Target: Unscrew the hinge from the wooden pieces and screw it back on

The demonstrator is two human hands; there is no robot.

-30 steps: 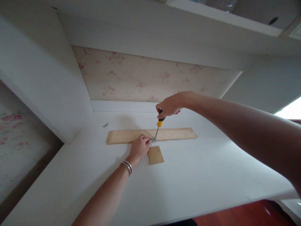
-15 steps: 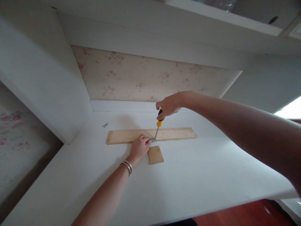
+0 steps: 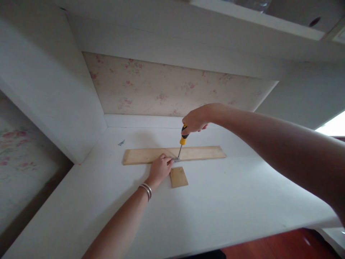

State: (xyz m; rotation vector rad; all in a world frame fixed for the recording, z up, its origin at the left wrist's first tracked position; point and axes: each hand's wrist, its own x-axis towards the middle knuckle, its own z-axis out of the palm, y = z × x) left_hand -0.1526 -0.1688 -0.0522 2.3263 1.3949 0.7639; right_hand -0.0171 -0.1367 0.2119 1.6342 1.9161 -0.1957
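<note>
My right hand [image 3: 194, 120] is closed round the black and yellow handle of a screwdriver [image 3: 183, 140]. The shaft slants down, its tip meeting a small metal bracket [image 3: 175, 159] on the near edge of a long wooden board [image 3: 202, 153]. With its fingers pinched together, my left hand [image 3: 161, 167] grips the bracket's left end and rests against the board. Just below the bracket lies a small square wooden piece [image 3: 179, 177] with two holes near its upper edge. Any screw under the tip is too small to make out.
Another small metal piece [image 3: 121, 142] lies on the white tabletop [image 3: 215, 205], left of the board's far side. White side panels [image 3: 54, 90] and an overhead shelf [image 3: 256, 19] enclose the work surface. Floral wallpaper [image 3: 161, 86] covers the back.
The fingers of my right hand have shifted round the screwdriver handle, and the hand has turned slightly. My left hand, the bracket and the board stay in place.
</note>
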